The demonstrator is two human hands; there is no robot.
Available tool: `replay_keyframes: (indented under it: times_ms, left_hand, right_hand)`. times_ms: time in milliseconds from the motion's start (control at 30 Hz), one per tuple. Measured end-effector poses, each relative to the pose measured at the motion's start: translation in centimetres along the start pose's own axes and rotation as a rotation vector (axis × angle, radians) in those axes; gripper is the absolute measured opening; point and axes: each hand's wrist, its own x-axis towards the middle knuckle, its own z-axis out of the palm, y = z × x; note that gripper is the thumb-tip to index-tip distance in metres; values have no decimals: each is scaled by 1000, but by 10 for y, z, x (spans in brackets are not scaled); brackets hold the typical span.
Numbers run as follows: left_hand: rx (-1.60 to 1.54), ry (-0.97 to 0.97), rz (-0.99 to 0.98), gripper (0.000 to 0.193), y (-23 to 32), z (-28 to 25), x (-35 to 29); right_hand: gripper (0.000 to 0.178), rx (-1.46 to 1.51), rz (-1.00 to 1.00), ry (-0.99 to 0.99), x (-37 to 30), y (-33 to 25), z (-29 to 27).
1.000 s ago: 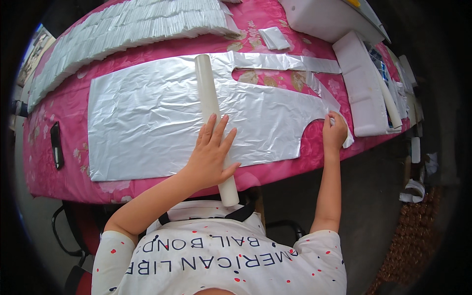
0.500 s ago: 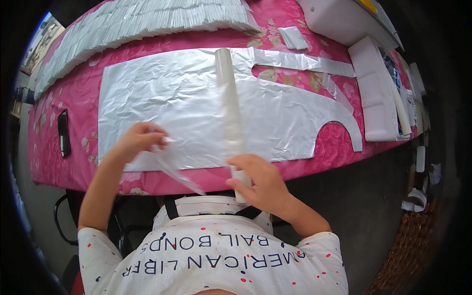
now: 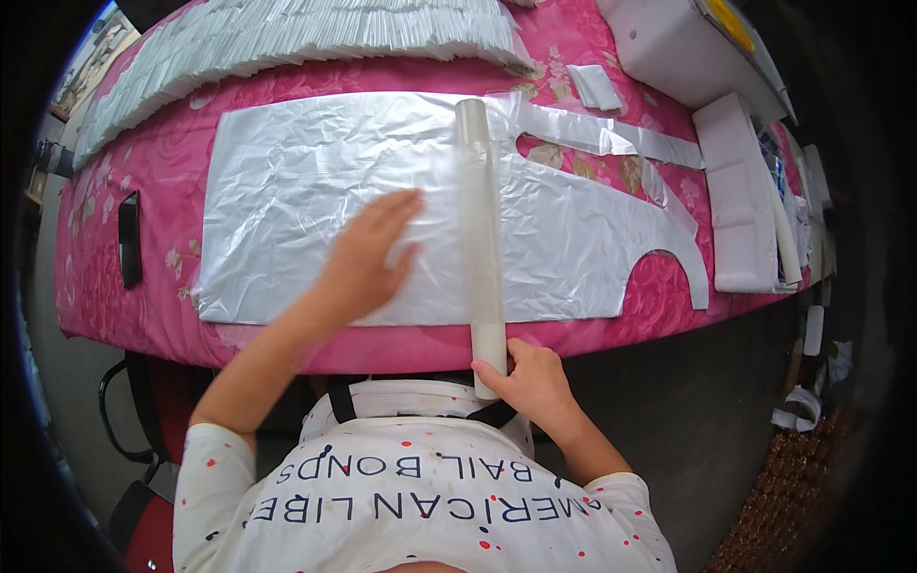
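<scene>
A silvery-white plastic sheet (image 3: 334,181), cut like an apron with strap-like strips at its right, lies spread and creased on the table. Across it, pointing away from me, rests a long pale tube (image 3: 485,239), whose near end juts past the table's front edge. My right hand (image 3: 533,382) is closed around that near end, thumb on the left side. Left of the tube, my left hand (image 3: 368,258) is over the sheet with fingers stretched and thumb apart, slightly blurred. It holds nothing that I can see.
Long rows of stacked folded white plastic (image 3: 315,38) line the table's far side. A black phone (image 3: 129,239) lies at left. A small folded white piece (image 3: 594,88) sits far right, near white foam boxes (image 3: 731,210). Pink flowered cloth (image 3: 86,277) covers the table.
My left hand has moved right and forward; the thin clear strip it held is out of sight. The tube sits slightly farther right on the sheet, and my right hand is nearer its end.
</scene>
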Motion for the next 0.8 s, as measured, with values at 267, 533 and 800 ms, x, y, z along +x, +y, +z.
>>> replay_keyframes:
  times_ms: [267,533,800]
  left_hand:
    - [107,-191,43,56,20,77,7]
    - [283,-281,56,62,17,78,5]
    - [300,-271,50,61,21,79,7]
  right_hand:
    - [49,139,38,-107,-1,10,-13]
    - [57,178,-93,48,96,1,-45]
    - [27,1240,-66,135,226,-14,-63]
